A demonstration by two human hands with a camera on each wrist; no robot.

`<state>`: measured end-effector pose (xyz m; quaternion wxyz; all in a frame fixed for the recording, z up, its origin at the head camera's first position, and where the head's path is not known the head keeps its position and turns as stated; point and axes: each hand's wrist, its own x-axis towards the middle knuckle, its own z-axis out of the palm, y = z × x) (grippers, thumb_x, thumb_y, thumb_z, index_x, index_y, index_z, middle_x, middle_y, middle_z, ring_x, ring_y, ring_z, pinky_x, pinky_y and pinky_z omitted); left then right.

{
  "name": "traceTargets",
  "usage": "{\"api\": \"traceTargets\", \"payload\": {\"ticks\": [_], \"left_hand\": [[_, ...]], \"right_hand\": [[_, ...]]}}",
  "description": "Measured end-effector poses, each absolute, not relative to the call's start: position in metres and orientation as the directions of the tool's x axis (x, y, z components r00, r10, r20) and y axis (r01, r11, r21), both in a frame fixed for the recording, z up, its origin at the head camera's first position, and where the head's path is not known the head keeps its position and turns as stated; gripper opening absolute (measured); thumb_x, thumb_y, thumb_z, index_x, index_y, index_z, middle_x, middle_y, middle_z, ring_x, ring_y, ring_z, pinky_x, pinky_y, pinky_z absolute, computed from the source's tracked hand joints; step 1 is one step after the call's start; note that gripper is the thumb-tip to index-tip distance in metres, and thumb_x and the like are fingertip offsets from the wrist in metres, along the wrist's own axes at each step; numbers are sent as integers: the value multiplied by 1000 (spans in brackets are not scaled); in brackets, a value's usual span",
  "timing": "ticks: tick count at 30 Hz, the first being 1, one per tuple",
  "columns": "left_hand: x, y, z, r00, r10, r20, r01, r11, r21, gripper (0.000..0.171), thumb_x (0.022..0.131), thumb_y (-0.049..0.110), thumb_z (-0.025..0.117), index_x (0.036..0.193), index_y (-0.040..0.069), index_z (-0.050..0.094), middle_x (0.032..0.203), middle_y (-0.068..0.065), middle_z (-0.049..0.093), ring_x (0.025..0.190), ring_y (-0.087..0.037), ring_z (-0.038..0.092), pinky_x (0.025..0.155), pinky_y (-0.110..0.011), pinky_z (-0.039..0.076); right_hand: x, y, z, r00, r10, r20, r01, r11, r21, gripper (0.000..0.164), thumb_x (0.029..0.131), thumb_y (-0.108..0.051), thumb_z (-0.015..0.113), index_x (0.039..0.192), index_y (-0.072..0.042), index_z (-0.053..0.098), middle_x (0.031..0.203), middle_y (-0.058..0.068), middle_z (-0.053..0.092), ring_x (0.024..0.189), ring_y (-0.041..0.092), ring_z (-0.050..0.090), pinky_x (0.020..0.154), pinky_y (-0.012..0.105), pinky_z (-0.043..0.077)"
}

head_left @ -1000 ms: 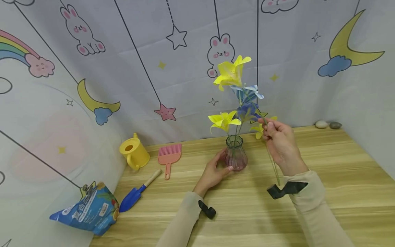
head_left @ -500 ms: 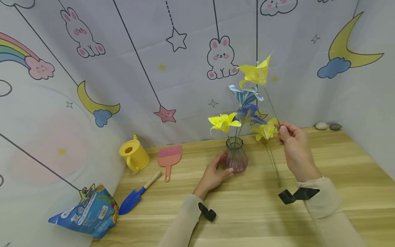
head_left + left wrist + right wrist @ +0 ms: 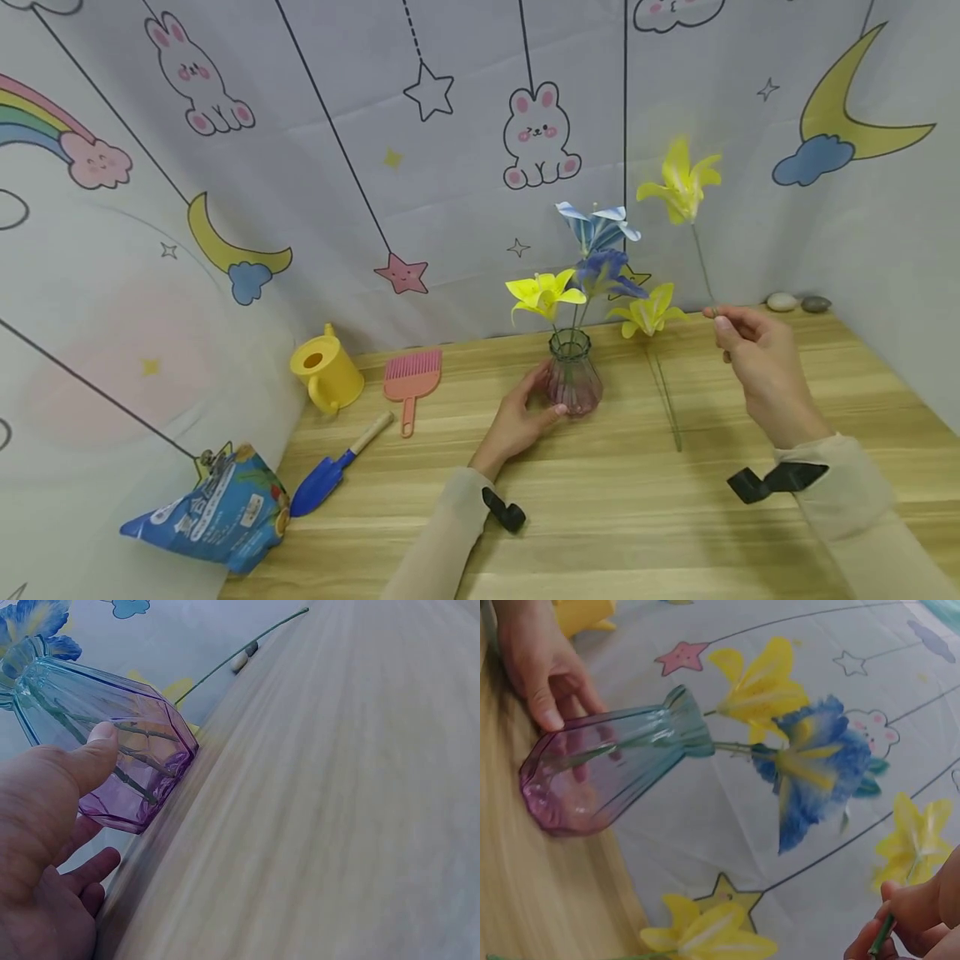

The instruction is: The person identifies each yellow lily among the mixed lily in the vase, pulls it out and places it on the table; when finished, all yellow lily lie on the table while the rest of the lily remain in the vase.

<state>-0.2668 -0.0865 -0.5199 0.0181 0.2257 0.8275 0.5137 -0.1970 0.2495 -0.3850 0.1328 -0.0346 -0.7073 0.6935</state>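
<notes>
My left hand (image 3: 517, 425) holds the ribbed glass vase (image 3: 576, 390) low down, thumb in front and fingers round its left side; the vase stands upright on the table. In it are a yellow artificial lily (image 3: 543, 293), a pale blue flower (image 3: 597, 229) and a dark blue flower (image 3: 606, 277). Their stems show through the glass in the left wrist view. To the right, my right hand (image 3: 768, 367) pinches another yellow lily (image 3: 681, 185) by its stem between thumb and fingers, bloom up, apart from the vase. A further yellow lily (image 3: 648, 312) lies between vase and right hand.
At the left are a yellow watering can (image 3: 333, 375), a pink toothed scoop (image 3: 412, 379), a blue trowel (image 3: 322, 486) with a wooden handle, and a clipped blue bag (image 3: 225, 517). Two pebbles (image 3: 782, 302) sit at the back right, against the printed cloth (image 3: 465, 192).
The right hand has carried its yellow lily rightward, away from the flowers over the vase. The left hand and the vase have stayed in place.
</notes>
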Motion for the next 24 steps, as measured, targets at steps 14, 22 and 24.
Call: {"api": "traceTargets", "payload": {"ticks": [14,22,24], "left_hand": [[-268,-86,-522,-901,384,204,352,369,860,79,98,31,81,165,37,41,160,-6,59,152,-24,53,132,-49,35],[-268,-86,-522,-900,386,202,351,369,861,79,98,31,81,166,35,41,161,-6,59,152,-24,53,131,-50,36],[-268,-86,-521,-901,386,198,348,371,861,79,98,31,81,166,36,41,161,-6,58,152,-24,53,131,-50,37]], "right_hand": [[-186,280,-416,-979,204,6,-6,-1,-1000,13,109,-15,62,114,-25,68,101,-33,73,85,-2,54,64,15,46],[-185,295,-436,-970,238,-44,98,217,-971,13,111,-20,59,114,-29,68,93,-38,65,85,-7,54,66,16,49],[-185,299,-442,-967,251,-46,115,268,-957,12,111,-20,59,116,-22,70,92,-38,63,84,-7,54,65,16,50]]}}
